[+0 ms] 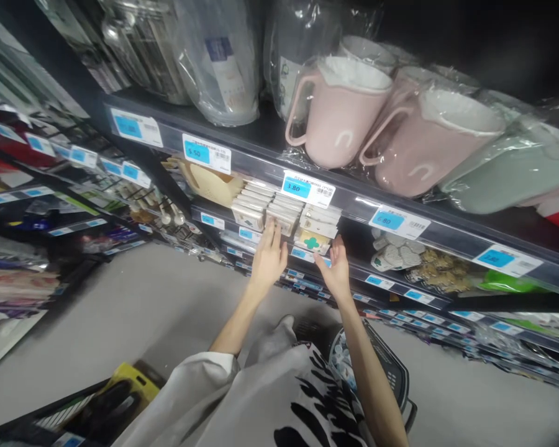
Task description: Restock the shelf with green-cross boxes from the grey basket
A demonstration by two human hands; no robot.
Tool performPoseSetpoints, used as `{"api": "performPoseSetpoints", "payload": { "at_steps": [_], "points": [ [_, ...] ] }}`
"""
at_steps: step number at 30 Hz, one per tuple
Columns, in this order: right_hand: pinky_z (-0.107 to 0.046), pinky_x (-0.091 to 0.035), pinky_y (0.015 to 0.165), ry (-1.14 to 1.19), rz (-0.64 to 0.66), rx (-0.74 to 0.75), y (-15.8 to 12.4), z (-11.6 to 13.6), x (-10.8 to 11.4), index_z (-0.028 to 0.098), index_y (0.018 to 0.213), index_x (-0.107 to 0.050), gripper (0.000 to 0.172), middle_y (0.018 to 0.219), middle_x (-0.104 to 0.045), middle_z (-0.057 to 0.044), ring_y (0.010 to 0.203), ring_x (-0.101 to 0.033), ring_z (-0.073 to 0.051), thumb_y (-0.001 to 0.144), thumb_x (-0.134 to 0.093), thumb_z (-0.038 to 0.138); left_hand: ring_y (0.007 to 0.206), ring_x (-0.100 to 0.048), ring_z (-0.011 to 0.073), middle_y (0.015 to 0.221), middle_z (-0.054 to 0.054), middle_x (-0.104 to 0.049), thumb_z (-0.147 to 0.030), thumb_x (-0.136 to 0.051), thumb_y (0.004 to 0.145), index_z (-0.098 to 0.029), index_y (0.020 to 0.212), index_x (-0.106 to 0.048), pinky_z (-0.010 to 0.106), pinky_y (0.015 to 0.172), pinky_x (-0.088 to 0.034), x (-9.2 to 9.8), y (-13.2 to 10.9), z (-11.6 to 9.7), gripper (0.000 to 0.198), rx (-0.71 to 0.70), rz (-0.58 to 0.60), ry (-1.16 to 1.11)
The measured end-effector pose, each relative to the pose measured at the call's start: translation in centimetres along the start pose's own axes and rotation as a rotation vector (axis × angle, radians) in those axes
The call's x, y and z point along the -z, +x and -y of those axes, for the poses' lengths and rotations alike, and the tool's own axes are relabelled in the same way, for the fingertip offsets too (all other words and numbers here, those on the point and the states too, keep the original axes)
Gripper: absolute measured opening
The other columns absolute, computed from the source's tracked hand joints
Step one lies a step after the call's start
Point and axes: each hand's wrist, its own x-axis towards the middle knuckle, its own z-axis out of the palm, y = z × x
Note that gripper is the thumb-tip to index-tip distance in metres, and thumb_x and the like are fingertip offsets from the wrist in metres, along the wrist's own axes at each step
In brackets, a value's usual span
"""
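My left hand (268,259) is open, its fingers stretched up against or just before the front of the middle stack of small flat white packets (282,214). My right hand (335,268) is also open, thumb apart from the fingers, at the right front corner of another stack, whose front packet (313,241) bears a green clover shape. Whether either hand actually touches its stack I cannot tell. A third white stack (249,208) stands to the left, beside a beige curved item (212,183). What the packets contain is not plain.
Pink pitchers (342,118) in clear plastic stand on the shelf above, over a row of price labels (309,188). Right of my hands lie small grey and brown pieces (398,251). Below are a black shopping basket (391,354) and a yellow-backed package (133,388).
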Motion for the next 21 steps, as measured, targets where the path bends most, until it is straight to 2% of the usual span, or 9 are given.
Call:
{"api": "performPoseSetpoints", "payload": {
  "at_steps": [7, 12, 15, 17, 19, 21],
  "points": [
    [-0.045, -0.033, 0.125, -0.076, 0.088, 0.059, 0.7, 0.2, -0.5, 0.024, 0.164, -0.018, 0.098, 0.16, -0.046, -0.012, 0.146, -0.047, -0.027, 0.087, -0.073, 0.052, 0.15, -0.041, 0.0275, 0.159, 0.019, -0.044, -0.024, -0.037, 0.104, -0.013, 0.156, -0.038, 0.048, 0.122, -0.041, -1.2, -2.7, -0.9, 0.053, -0.06, 0.024, -0.09],
    [-0.048, -0.031, 0.126, -0.109, 0.083, 0.042, 0.6, 0.3, -0.6, 0.025, 0.164, -0.017, 0.1, 0.163, -0.041, -0.011, 0.149, -0.042, -0.028, 0.086, -0.072, 0.056, 0.146, -0.046, 0.0272, 0.158, 0.019, -0.047, -0.023, -0.04, 0.104, -0.014, 0.155, -0.04, 0.048, 0.12, -0.042, -1.4, -2.8, -1.4, 0.052, -0.075, 0.003, -0.13],
    [-0.048, -0.028, 0.127, -0.111, 0.002, 0.039, -0.5, 0.7, -0.2, 0.024, 0.163, -0.021, 0.094, 0.168, -0.031, -0.012, 0.153, -0.034, -0.027, 0.088, -0.069, 0.056, 0.142, -0.051, 0.0249, 0.152, 0.016, -0.053, -0.021, -0.041, 0.103, -0.018, 0.151, -0.046, 0.046, 0.118, -0.045, -1.1, -3.2, -2.2, 0.048, -0.103, -0.052, -0.176],
    [-0.047, -0.031, 0.125, -0.085, -0.075, 0.054, -2.0, 0.9, 0.4, 0.024, 0.16, -0.028, 0.084, 0.167, -0.032, -0.012, 0.153, -0.036, -0.027, 0.092, -0.066, 0.053, 0.136, -0.056, 0.0229, 0.144, 0.013, -0.062, -0.019, -0.041, 0.103, -0.02, 0.145, -0.052, 0.044, 0.115, -0.047, -1.2, -4.0, -2.8, 0.044, -0.123, -0.052, -0.219],
    [-0.044, -0.04, 0.121, -0.057, -0.123, 0.051, -4.2, 0.5, 1.1, 0.024, 0.151, -0.046, 0.063, 0.158, -0.049, -0.011, 0.144, -0.048, -0.025, 0.095, -0.062, 0.049, 0.127, -0.061, 0.0224, 0.132, 0.011, -0.069, -0.018, -0.041, 0.102, -0.021, 0.137, -0.058, 0.043, 0.11, -0.049, -1.6, -5.4, -3.4, 0.039, -0.158, 0.056, -0.247],
    [-0.04, -0.049, 0.111, -0.053, -0.117, -0.008, -7.1, -0.7, 1.8, 0.024, 0.13, -0.066, 0.039, 0.135, -0.068, -0.009, 0.126, -0.064, -0.023, 0.099, -0.057, 0.045, 0.12, -0.064, 0.024, 0.122, 0.011, -0.073, -0.018, -0.042, 0.102, -0.02, 0.13, -0.063, 0.044, 0.106, -0.05, -2.5, -7.0, -3.8, 0.036, -0.235, 0.302, -0.244]
  ]
}}
